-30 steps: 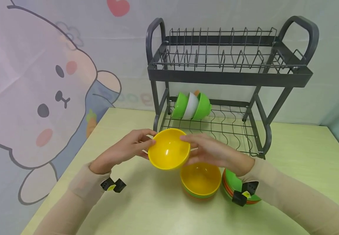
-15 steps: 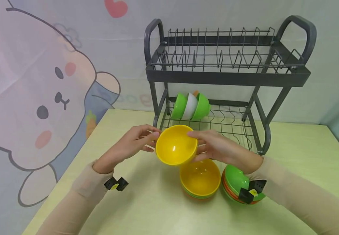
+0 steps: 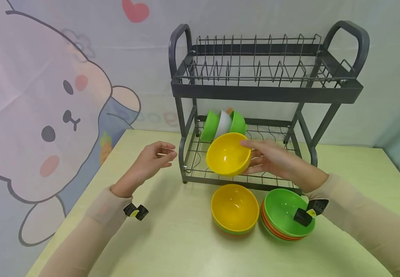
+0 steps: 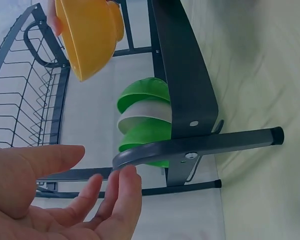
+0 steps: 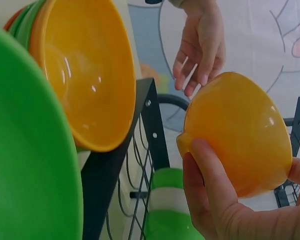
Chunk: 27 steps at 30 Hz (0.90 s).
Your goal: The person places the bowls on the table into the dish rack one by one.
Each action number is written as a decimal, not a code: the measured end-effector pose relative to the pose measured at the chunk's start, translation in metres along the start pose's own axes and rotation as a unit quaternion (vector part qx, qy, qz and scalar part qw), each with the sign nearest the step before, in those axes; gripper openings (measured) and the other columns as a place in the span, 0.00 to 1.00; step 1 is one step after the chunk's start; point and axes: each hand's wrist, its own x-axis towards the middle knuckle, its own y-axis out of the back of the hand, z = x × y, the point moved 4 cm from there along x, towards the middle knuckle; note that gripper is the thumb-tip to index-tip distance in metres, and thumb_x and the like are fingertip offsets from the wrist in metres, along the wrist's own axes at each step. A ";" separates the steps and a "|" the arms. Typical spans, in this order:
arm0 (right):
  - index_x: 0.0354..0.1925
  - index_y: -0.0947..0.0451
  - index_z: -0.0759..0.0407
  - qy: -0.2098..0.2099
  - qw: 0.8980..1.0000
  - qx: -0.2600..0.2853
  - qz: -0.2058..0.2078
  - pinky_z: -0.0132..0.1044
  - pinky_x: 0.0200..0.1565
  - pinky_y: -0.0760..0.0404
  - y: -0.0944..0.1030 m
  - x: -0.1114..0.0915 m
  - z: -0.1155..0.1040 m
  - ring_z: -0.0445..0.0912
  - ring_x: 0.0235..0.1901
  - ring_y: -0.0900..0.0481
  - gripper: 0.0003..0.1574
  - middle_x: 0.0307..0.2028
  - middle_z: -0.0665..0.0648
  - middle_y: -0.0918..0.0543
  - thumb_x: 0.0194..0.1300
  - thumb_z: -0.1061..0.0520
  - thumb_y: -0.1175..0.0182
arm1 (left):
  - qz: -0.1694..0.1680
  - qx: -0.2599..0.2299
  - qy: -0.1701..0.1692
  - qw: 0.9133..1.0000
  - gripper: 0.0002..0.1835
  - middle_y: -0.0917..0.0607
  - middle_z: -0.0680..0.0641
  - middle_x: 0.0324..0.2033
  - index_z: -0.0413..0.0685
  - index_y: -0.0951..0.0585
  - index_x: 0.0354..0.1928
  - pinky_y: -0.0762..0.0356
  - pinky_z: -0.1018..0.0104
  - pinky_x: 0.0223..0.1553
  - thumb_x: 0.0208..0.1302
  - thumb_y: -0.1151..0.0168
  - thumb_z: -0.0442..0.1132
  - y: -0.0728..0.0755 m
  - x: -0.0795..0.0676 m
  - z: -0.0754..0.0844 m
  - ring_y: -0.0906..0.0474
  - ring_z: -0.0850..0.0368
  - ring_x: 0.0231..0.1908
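A glossy yellow bowl (image 3: 228, 154) is held tilted by my right hand (image 3: 272, 159), thumb at its rim and fingers behind its outside. In the head view it overlaps the lower tier of the dark metal dish rack (image 3: 265, 93). My left hand (image 3: 150, 161) is off the bowl, fingers relaxed, left of the rack's front leg. Two green bowls (image 3: 209, 126) with a white bowl (image 3: 223, 124) between them stand on edge at the left of the lower tier. The right wrist view shows the held bowl's outside (image 5: 240, 140) and foot.
In front of the rack stands a stack of bowls with a yellow bowl (image 3: 235, 209) on top. Right of it is another stack, topped by a green bowl (image 3: 286, 215) with orange below. The rack's upper tier (image 3: 255, 71) has upright wire dividers. A cartoon-print cloth (image 3: 65, 115) hangs behind the table.
My left hand has let go of the yellow bowl and drawn back left. The right hand has carried the bowl right and farther back, over the rack's front edge in the head view.
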 end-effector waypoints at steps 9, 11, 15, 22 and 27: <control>0.59 0.37 0.68 -0.002 0.999 -0.038 0.021 0.50 0.47 0.22 0.022 -0.002 -0.001 0.58 0.42 0.21 0.32 0.41 0.64 0.26 0.68 0.45 0.50 | -0.016 -0.028 0.009 0.999 0.26 0.27 0.36 0.54 0.36 0.35 0.63 0.22 0.61 0.46 0.65 0.44 0.37 -0.007 0.013 -0.008 0.27 0.43 0.52; 0.59 0.37 0.67 -0.006 0.999 -0.046 0.026 0.49 0.47 0.22 0.026 -0.001 -0.002 0.58 0.42 0.21 0.32 0.41 0.65 0.26 0.68 0.45 0.50 | -0.014 -0.031 0.010 0.999 0.25 0.27 0.36 0.54 0.36 0.34 0.62 0.22 0.62 0.46 0.65 0.44 0.36 -0.008 0.015 -0.009 0.26 0.44 0.52; 0.58 0.36 0.67 -0.012 0.997 -0.066 0.038 0.49 0.45 0.22 0.035 0.001 -0.003 0.59 0.41 0.20 0.33 0.41 0.65 0.25 0.68 0.43 0.50 | -0.010 -0.036 0.016 0.999 0.23 0.25 0.37 0.50 0.37 0.32 0.61 0.23 0.61 0.47 0.65 0.44 0.35 -0.009 0.020 -0.011 0.25 0.45 0.49; 0.54 0.32 0.68 -0.027 0.989 -0.118 0.081 0.46 0.41 0.19 0.054 0.005 -0.003 0.59 0.38 0.19 0.37 0.39 0.65 0.21 0.65 0.38 0.49 | -0.007 -0.053 0.023 0.998 0.22 0.24 0.35 0.48 0.36 0.31 0.60 0.21 0.62 0.45 0.64 0.44 0.34 -0.010 0.027 -0.014 0.24 0.45 0.48; 0.54 0.32 0.69 -0.031 0.983 -0.151 0.101 0.46 0.40 0.19 0.064 0.005 -0.004 0.57 0.35 0.18 0.38 0.37 0.65 0.19 0.64 0.37 0.48 | -0.010 -0.065 0.030 0.997 0.23 0.24 0.35 0.48 0.35 0.32 0.60 0.21 0.61 0.44 0.64 0.44 0.34 -0.013 0.029 -0.014 0.23 0.44 0.46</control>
